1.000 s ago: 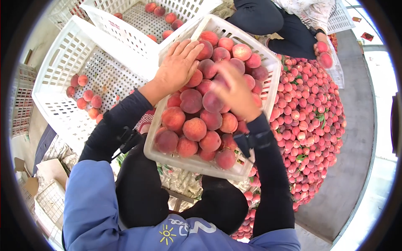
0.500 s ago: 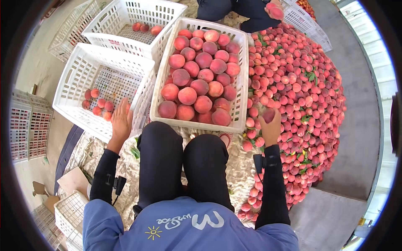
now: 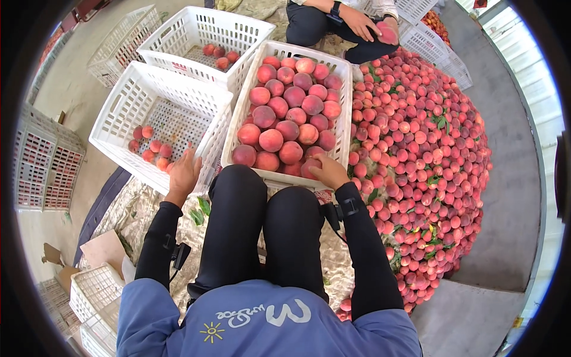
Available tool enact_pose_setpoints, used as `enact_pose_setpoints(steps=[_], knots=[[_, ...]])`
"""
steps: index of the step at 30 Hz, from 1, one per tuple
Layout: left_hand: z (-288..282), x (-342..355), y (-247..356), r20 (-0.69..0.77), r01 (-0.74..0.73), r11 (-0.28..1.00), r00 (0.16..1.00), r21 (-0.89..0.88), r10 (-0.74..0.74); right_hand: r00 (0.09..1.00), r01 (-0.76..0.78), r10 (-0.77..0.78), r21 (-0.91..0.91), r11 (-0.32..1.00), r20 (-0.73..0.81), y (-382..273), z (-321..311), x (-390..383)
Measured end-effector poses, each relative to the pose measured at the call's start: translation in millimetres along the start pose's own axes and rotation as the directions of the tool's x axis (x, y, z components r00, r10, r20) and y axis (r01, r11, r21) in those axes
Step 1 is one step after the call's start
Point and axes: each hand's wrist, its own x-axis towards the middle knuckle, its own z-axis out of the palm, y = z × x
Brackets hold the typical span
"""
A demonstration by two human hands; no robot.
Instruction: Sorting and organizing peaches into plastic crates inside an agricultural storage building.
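In front of my knees stands a white plastic crate (image 3: 347,131) filled with red peaches (image 3: 271,140). Over its near right corner, my right hand (image 3: 331,172) has its fingers round a peach (image 3: 310,169) that sits among the others. My left hand (image 3: 184,174) is at the near right side of a second white crate (image 3: 110,140), fingers extended and no fruit visible in them. Several smaller peaches (image 3: 156,146) lie on that crate's floor near the hand. The undersides of my fingers are hidden on both hands.
A large heap of peaches (image 3: 422,154) spreads to the right. Behind the left crate, another white crate (image 3: 256,30) holds several peaches. Stacked crates (image 3: 47,157) stand at the far left. Across from me, another person's hands (image 3: 364,25) hold a peach (image 3: 386,33).
My right hand has moved left from beside the heap, bringing a peach into the full crate's near right corner. My left hand stays by the left crate. The other person's hands have come into view.
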Motion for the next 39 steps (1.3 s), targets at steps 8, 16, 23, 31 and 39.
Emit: enact_pose_setpoints(steps=[8,16,23,31,39], knots=[[4,4,1,0.015,0.021,1.0,1.0,0.013,-0.021,0.951,0.294,-0.271,0.165,0.941,-0.151,24,24,9],[7,4,-5,0.0,-0.024,0.998,1.0,0.063,0.024,0.956,0.1,-0.034,0.216,0.971,-0.291,18,38,17],[5,1,-2,-0.015,-0.024,1.0,1.0,-0.001,0.024,0.82,0.235,-0.329,-0.25,0.939,-0.468,8,43,6],[-6,-1,7,0.042,0.047,0.993,0.998,-0.113,-0.042,0.838,0.383,-0.27,0.16,0.91,-0.475,10,-22,57],[-16,1,17,0.05,0.071,0.983,0.997,-0.169,-0.064,0.688,0.236,-0.268,-0.142,0.961,-0.674,-20,-65,199]])
